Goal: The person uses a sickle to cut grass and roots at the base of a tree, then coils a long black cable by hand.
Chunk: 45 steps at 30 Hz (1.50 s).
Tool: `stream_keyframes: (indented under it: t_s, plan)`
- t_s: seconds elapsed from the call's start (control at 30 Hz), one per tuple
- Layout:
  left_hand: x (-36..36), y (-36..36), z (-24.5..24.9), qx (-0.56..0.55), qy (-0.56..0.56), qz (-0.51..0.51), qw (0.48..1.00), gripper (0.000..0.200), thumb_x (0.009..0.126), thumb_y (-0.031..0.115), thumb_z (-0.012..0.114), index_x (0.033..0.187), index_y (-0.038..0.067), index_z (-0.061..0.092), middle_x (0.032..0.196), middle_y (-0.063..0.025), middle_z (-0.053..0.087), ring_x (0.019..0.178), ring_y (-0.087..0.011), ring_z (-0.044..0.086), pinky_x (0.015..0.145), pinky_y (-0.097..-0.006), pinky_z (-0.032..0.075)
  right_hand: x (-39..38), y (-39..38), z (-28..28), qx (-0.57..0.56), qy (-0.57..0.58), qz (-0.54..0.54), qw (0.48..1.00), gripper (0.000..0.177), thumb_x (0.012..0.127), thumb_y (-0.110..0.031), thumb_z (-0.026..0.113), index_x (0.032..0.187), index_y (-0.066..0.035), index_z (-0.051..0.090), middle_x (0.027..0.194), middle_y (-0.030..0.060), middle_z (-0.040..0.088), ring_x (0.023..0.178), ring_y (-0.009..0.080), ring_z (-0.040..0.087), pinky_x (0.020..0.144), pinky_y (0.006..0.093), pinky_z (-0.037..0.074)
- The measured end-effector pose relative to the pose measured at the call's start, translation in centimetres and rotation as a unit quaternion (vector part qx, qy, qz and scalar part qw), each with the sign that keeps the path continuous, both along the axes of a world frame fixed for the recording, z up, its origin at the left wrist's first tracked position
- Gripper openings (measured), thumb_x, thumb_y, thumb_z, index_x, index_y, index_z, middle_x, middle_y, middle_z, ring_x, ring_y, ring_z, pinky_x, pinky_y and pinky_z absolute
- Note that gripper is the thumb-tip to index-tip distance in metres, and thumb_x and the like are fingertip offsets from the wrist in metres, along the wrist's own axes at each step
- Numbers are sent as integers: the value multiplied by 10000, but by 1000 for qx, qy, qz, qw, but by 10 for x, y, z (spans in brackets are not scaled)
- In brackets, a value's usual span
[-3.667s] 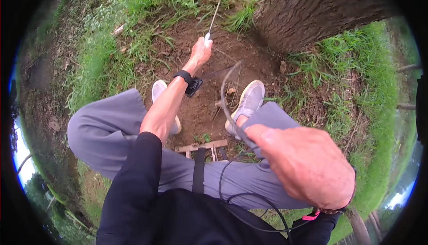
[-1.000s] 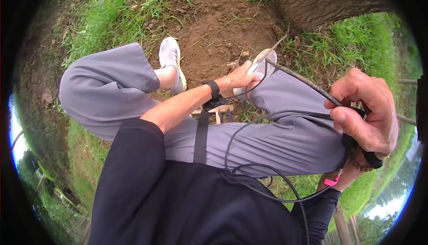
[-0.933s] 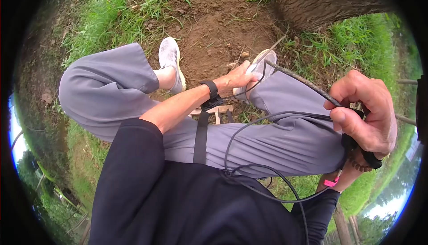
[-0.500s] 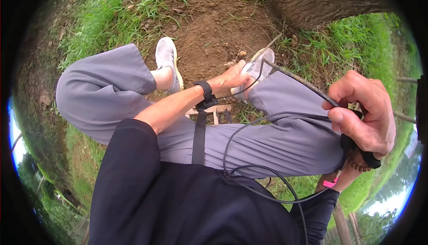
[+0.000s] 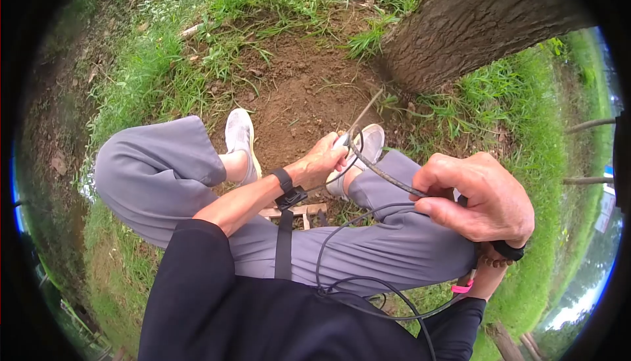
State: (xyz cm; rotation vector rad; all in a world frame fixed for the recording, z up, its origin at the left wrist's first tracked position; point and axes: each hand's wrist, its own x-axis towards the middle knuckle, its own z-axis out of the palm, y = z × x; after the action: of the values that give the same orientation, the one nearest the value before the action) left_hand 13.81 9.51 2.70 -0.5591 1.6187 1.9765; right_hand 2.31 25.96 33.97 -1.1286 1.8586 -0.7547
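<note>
outdoors, right hand (image 5: 476,200) gripping twig (image 5: 388,175)

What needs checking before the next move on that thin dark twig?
1. Right hand grips thin dark twig: ok.
2. Left hand closed on white-handled tool: ok.
3. Twig's far end reaches left hand: ok.
4. Black cable clear of twig: not ok, it runs up to the right hand beside the twig.
5. Tool's working edge on twig: cannot tell.
</note>
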Motion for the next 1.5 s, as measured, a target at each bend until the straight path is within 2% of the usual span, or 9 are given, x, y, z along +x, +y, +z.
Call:
stream_keyframes:
  t_s: [0.13, 0.27, 0.4, 0.73, 0.93, 1.17, 1.23, 1.37, 1.5]
  plan:
    - [-8, -10, -7, -17, -17, 15, 1000, 244, 897, 205, 536, 1067, 29, 529, 673, -7, 533, 543, -75, 488, 487, -224, 395, 0, 1, -2, -7, -3, 11, 1000, 161, 824, -125, 648, 934, -61, 548, 707, 121, 573, 650, 323, 608, 561, 399, 467]
    - [-13, -6, -17, -33, 40, 53, 997, 153, 903, 212, 548, 939, 68, 511, 638, 44, 455, 522, -56, 411, 451, -221, 342, -1, 2, 1, 7, 11, 27, 1000, 172, 827, -144, 652, 937, -72, 541, 722, 110, 585, 655, 323, 610, 553, 402, 470]
    - [-32, -18, 36, -18, -4, 122, 992, 158, 916, 212, 541, 851, 89, 468, 648, 43, 447, 515, -49, 403, 438, -216, 334, -1, 3, 2, -1, 4, 40, 999, 181, 831, -142, 643, 960, -81, 531, 727, 110, 590, 664, 321, 612, 553, 411, 474]
    - [-162, -58, 16, -36, 97, 220, 970, 244, 963, 324, 487, 909, 94, 426, 642, 0, 466, 458, -63, 425, 374, -210, 344, 1, -7, 0, -28, 47, 83, 995, 213, 784, -141, 680, 959, -87, 571, 736, 77, 589, 671, 285, 613, 570, 390, 485]
    - [-222, -52, -46, -44, 71, 194, 978, 218, 945, 286, 478, 881, 80, 445, 601, -25, 471, 433, -129, 434, 368, -301, 338, -4, -8, -5, -40, 11, 48, 998, 146, 860, -114, 559, 867, -52, 428, 702, 140, 508, 679, 369, 557, 593, 443, 451]
    - [-185, -72, -87, -121, 13, 119, 985, 224, 948, 310, 458, 888, 94, 441, 607, -20, 439, 428, -142, 381, 364, -338, 292, -8, -5, -10, -23, -11, 46, 999, 138, 832, -87, 558, 842, -49, 426, 673, 133, 496, 650, 357, 554, 573, 438, 444]
    - [-169, -80, -75, -140, 12, 114, 984, 258, 947, 328, 470, 866, 83, 463, 614, -19, 451, 457, -133, 405, 389, -323, 314, -10, -3, -12, -18, 15, 84, 996, 241, 794, -145, 662, 1009, -89, 571, 745, 61, 588, 678, 276, 604, 592, 380, 488]
    - [-164, -85, -73, -225, 79, 147, 960, 319, 942, 337, 498, 789, 57, 503, 623, -14, 482, 540, -112, 458, 474, -301, 366, -9, -2, -12, -31, 13, 91, 995, 248, 791, -134, 660, 1019, -89, 574, 732, 55, 580, 656, 265, 596, 582, 370, 484]
    - [-201, -73, -46, -153, 122, 196, 961, 289, 953, 299, 490, 804, 51, 503, 608, -17, 469, 531, -116, 452, 483, -307, 369, -9, -4, -11, -50, 8, 78, 996, 248, 789, -119, 657, 1021, -88, 573, 716, 53, 572, 640, 263, 590, 572, 364, 479]
